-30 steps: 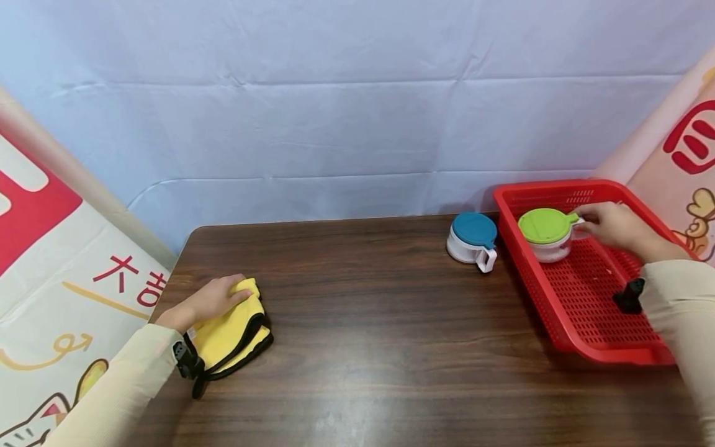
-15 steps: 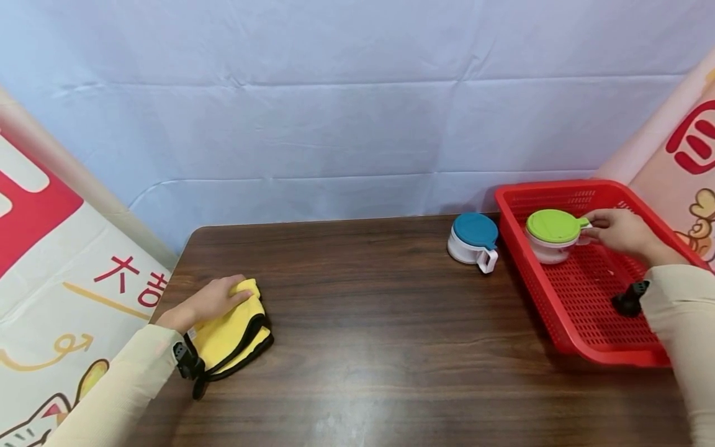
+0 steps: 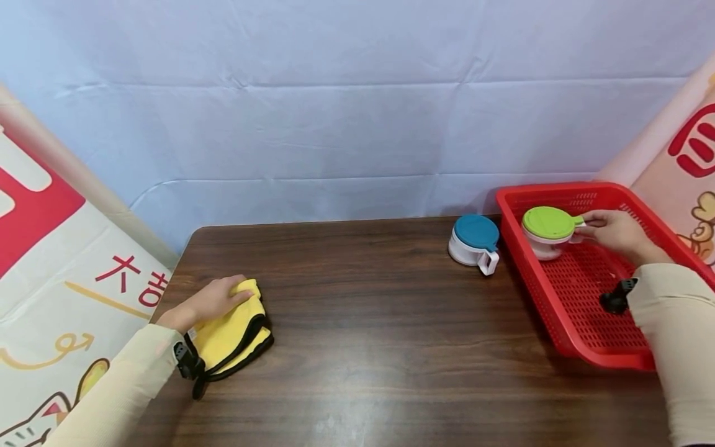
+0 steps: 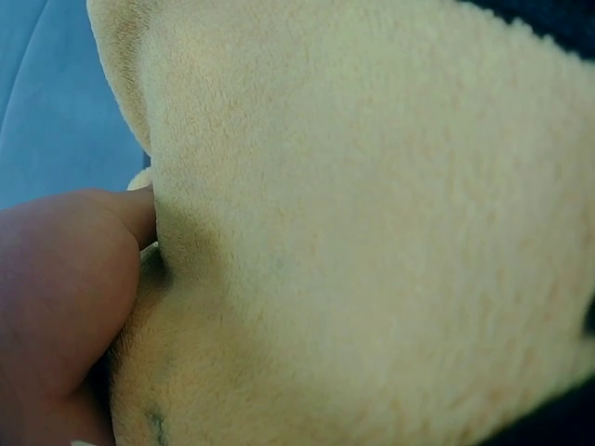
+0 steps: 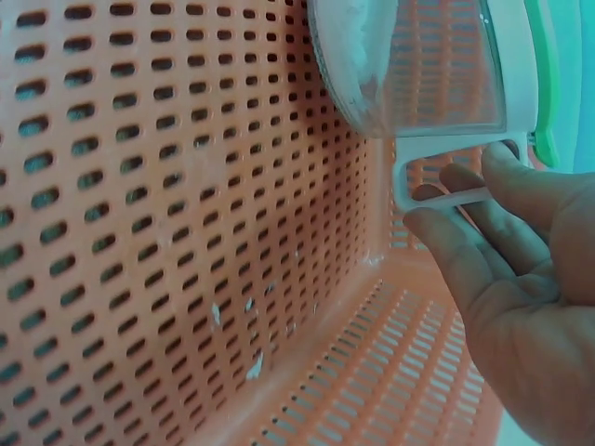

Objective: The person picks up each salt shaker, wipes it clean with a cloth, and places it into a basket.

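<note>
In the head view my right hand [image 3: 614,234] holds the white handle of a seasoning jar [image 3: 548,228] with a lime-green lid, at the far left corner inside a red basket [image 3: 581,357]. The right wrist view shows thumb and fingers pinching that handle [image 5: 446,197]; the clear jar body [image 5: 442,74] is close over the perforated basket floor. Over at the table's left side, my left hand [image 3: 215,301] grips a folded yellow towel [image 3: 231,338] with black edging. Up close, the left thumb [image 4: 70,279] is tucked against the towel's fold, its tip hidden.
A second jar [image 3: 475,241] with a blue lid and white handle stands just left of the basket, near the table's back edge. Brown wood-grain table [image 3: 363,323] lies between the hands. A pale cloth backdrop [image 3: 346,124] hangs behind it, with printed sheets on both sides.
The green-lidded jar shifts slightly right within the basket, then back left, with my right hand on its handle throughout. My left hand and the towel stay where they were.
</note>
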A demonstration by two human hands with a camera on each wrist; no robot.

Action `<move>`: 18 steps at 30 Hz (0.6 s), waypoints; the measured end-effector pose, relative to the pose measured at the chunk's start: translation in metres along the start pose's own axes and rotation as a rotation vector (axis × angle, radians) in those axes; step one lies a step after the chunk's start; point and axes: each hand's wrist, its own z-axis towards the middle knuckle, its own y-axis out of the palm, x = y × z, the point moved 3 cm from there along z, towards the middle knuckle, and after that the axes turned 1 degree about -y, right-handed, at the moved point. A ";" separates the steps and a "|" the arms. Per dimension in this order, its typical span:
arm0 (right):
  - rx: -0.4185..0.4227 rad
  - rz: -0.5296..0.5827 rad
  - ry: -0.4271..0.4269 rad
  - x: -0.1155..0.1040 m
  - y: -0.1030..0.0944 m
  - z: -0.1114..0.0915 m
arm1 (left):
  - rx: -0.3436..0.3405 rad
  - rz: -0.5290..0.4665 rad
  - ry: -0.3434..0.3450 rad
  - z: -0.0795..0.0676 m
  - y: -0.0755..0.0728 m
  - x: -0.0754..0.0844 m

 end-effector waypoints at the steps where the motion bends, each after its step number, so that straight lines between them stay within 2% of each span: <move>1: 0.003 -0.002 0.000 0.000 0.001 0.001 | -0.002 -0.004 0.000 0.000 0.000 0.001; 8: -0.009 0.016 0.003 -0.004 0.011 0.011 | -0.003 -0.010 0.002 -0.001 0.000 0.002; 18: -0.042 -0.049 -0.004 -0.006 0.019 0.013 | 0.009 0.009 0.007 -0.001 0.000 0.001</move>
